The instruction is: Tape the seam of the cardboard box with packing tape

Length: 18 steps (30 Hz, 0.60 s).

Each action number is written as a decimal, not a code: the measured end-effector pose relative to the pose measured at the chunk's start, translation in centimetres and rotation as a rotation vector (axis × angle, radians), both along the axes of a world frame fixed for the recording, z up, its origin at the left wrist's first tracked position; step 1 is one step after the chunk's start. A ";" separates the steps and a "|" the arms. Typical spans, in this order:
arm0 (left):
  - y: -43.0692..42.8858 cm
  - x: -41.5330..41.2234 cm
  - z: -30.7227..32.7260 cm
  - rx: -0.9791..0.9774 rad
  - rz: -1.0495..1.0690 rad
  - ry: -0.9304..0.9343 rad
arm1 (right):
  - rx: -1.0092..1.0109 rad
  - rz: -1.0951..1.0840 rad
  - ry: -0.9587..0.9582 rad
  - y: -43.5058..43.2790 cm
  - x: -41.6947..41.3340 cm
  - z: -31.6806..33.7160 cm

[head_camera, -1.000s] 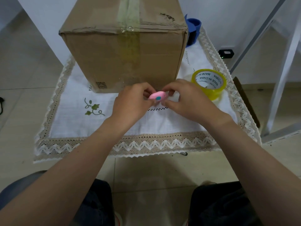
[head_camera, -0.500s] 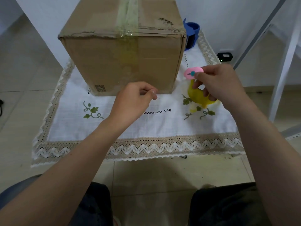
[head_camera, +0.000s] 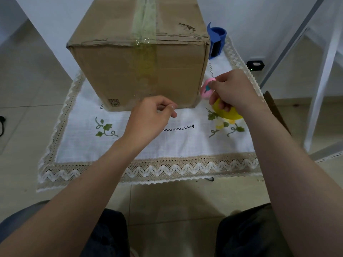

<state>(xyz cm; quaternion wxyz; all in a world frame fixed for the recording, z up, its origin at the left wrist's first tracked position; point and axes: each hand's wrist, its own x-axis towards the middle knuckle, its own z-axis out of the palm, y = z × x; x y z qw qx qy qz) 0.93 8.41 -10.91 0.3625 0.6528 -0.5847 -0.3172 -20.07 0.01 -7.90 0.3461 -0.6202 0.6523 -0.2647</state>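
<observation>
A brown cardboard box (head_camera: 130, 71) stands on a white embroidered cloth (head_camera: 130, 145). A strip of yellowish tape (head_camera: 146, 34) runs along its top seam and down the front face. My left hand (head_camera: 150, 117) hovers just in front of the box's lower edge, fingers curled with nothing visible in them. My right hand (head_camera: 233, 91) sits right of the box and pinches a small pink cutter (head_camera: 206, 89). The yellow tape roll (head_camera: 228, 114) lies on the cloth, mostly hidden under that hand.
A blue tape dispenser (head_camera: 216, 41) stands behind the box's right corner. A small black device (head_camera: 256, 64) with a green light lies on the floor at the right. White metal frame legs (head_camera: 323, 75) rise at far right. My knees are at the bottom.
Both hands held the pink cutter together in front of the box. My right hand carried it off to the right, over the tape roll, then lowered slightly. My left hand stayed put.
</observation>
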 end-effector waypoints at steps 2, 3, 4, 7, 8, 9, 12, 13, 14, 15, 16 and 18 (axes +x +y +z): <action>0.1 0.1 0.1 0.011 0.001 0.002 | 0.077 0.054 0.085 -0.1 0.2 0.5; 0.2 0.2 0.2 0.017 0.001 0.002 | 0.119 0.073 0.125 -0.1 0.2 0.8; 0.3 0.3 0.2 0.020 0.001 -0.002 | 0.155 0.091 0.170 -0.1 0.2 1.2; 0.3 0.6 0.3 0.022 -0.004 -0.007 | 0.213 0.137 0.312 0.0 0.4 1.8; 0.3 0.7 0.3 0.024 -0.006 -0.009 | 0.218 0.148 0.341 0.0 0.5 1.8; 0.3 0.7 0.2 0.026 -0.004 -0.010 | 0.219 0.154 0.359 0.0 0.6 1.7; 0.1 0.7 0.0 0.019 0.016 -0.016 | 0.198 0.165 0.365 0.0 0.7 1.1; 0.1 0.7 0.0 0.002 0.024 -0.017 | 0.181 0.168 0.365 0.1 0.6 0.9; 0.1 0.8 0.0 -0.030 0.029 -0.031 | 0.158 0.172 0.362 0.0 0.5 0.5; 0.1 0.9 0.0 -0.075 0.030 -0.062 | 0.131 0.171 0.364 -0.1 0.3 0.3; 0.2 1.1 0.1 -0.126 0.027 -0.109 | 0.117 0.171 0.355 -0.1 0.1 0.0; 0.4 1.5 0.5 -0.193 0.018 -0.179 | 0.102 0.168 0.308 -0.2 -0.1 -0.3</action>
